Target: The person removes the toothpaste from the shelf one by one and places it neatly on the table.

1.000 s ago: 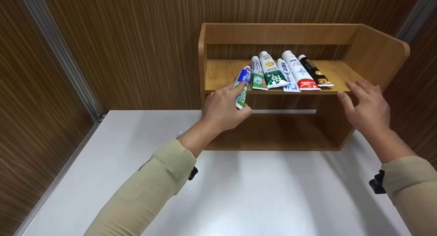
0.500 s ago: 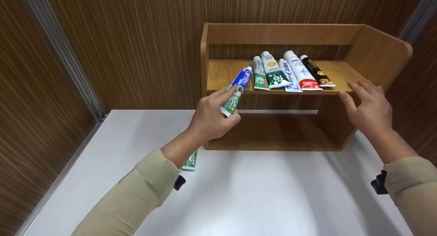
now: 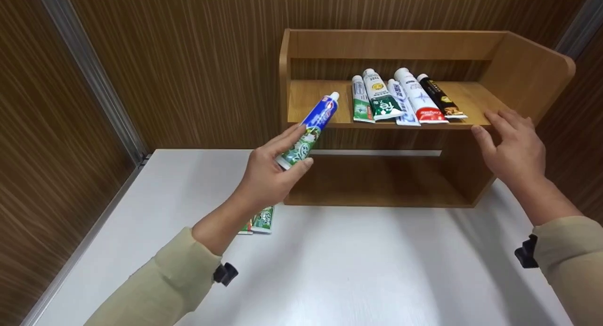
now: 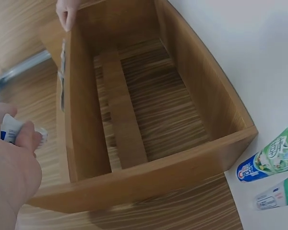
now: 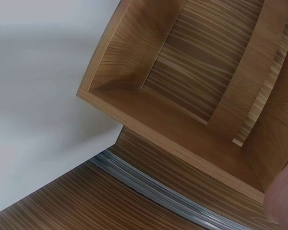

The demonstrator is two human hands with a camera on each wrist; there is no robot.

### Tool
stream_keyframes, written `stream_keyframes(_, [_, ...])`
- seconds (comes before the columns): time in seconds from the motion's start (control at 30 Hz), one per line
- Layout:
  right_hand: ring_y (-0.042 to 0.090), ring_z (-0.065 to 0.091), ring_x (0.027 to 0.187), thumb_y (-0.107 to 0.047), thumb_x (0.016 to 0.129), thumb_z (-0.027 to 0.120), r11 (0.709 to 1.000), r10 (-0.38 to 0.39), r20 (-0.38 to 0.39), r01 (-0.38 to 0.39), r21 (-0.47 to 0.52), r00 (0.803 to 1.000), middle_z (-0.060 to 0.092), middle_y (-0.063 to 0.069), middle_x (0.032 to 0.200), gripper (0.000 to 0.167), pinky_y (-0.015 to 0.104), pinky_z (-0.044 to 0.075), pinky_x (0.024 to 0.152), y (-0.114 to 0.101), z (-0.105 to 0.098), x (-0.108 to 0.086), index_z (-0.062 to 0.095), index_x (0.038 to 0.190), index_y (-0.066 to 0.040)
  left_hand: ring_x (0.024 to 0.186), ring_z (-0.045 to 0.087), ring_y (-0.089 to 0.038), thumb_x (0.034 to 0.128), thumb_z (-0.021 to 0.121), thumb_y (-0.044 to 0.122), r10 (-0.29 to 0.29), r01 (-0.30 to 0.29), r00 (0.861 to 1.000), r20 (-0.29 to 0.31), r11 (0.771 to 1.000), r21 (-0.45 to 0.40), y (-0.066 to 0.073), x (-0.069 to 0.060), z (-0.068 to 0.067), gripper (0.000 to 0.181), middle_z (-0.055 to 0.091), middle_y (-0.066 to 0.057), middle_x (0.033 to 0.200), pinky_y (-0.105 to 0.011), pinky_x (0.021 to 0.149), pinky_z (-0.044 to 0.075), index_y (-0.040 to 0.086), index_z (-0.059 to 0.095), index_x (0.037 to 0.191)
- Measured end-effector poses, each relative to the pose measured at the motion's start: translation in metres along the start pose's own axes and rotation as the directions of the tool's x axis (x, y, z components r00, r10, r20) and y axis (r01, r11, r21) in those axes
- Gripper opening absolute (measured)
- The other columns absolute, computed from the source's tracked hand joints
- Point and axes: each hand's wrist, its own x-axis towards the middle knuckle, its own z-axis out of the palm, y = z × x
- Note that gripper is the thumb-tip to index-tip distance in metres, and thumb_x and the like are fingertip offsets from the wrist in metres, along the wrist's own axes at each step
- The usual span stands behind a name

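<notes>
My left hand (image 3: 268,175) holds a blue and green toothpaste tube (image 3: 311,128) between thumb and fingers, tilted with its white cap up and to the right, in front of the shelf's left end. In the left wrist view the hand (image 4: 14,158) hides most of that tube. At the right end of the wooden shelf (image 3: 320,125), my right hand (image 3: 516,149) rests on the front edge with fingers extended. Several toothpaste tubes lie side by side on the upper board, among them a red and white tube (image 3: 420,95) and a black tube (image 3: 440,95).
On the white table (image 3: 358,260), left of the shelf, lie a green toothpaste tube (image 3: 263,220) and another beside it, partly behind my left forearm. In the left wrist view a blue and green tube (image 4: 269,158) lies near the shelf's lower corner. A wood-grain wall (image 3: 188,71) stands behind.
My left hand has drawn the toothpaste tube away from the shelf, left and toward me. Tubes on the table have come into view beneath the forearm. My right hand has stayed on the shelf edge.
</notes>
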Motion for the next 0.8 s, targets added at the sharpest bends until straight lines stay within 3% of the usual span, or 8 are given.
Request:
stream_keyframes(0.2, [0.046, 0.014, 0.159, -0.053, 0.112, 0.042, 1.000, 0.014, 0.009, -0.014, 0.008, 1.000, 0.027, 0.025, 0.170, 0.068, 0.058, 0.002, 0.129, 0.001, -0.001, 0.000, 0.035, 0.166, -0.013, 0.140, 0.053, -0.021, 0.1034, 0.073, 0.020, -0.033, 0.033, 0.999, -0.025, 0.999, -0.023, -0.001, -0.018, -0.017, 0.063, 0.045, 0.003, 0.165, -0.033, 0.096, 0.060, 0.019, 0.048, 0.161])
stream_keyframes(0.4, [0.047, 0.014, 0.159, -0.053, 0.112, 0.042, 1.000, 0.013, 0.009, -0.013, 0.009, 1.000, 0.027, 0.025, 0.171, 0.068, 0.059, 0.002, 0.129, 0.000, -0.001, 0.000, 0.035, 0.166, -0.013, 0.128, 0.063, -0.025, 0.1032, 0.073, 0.018, -0.095, 0.093, 0.993, -0.075, 0.995, -0.028, -0.008, -0.040, -0.035, 0.061, 0.054, -0.004, 0.158, -0.042, 0.093, 0.062, 0.022, 0.050, 0.160])
stream_keyframes(0.53, [0.047, 0.014, 0.159, -0.054, 0.112, 0.042, 1.000, 0.012, 0.009, -0.012, 0.006, 1.000, 0.028, 0.025, 0.170, 0.069, 0.058, 0.003, 0.129, 0.000, 0.000, 0.001, 0.036, 0.166, -0.013, 0.128, 0.065, -0.028, 0.1030, 0.073, 0.015, -0.123, 0.122, 0.986, -0.115, 0.992, -0.010, -0.016, -0.052, -0.046, 0.060, 0.058, -0.006, 0.154, -0.046, 0.092, 0.062, 0.021, 0.051, 0.159])
stream_keyframes(0.8, [0.047, 0.018, 0.159, -0.053, 0.111, 0.044, 1.000, -0.005, -0.013, 0.005, 0.007, 1.000, 0.032, 0.026, 0.168, 0.067, 0.056, 0.004, 0.130, 0.000, 0.001, 0.000, 0.039, 0.165, -0.012, 0.136, 0.060, -0.028, 0.1035, 0.071, 0.011, -0.157, 0.160, 0.974, -0.165, 0.987, 0.002, -0.032, -0.068, -0.061, 0.058, 0.056, -0.005, 0.157, -0.034, 0.100, 0.056, 0.018, 0.052, 0.158])
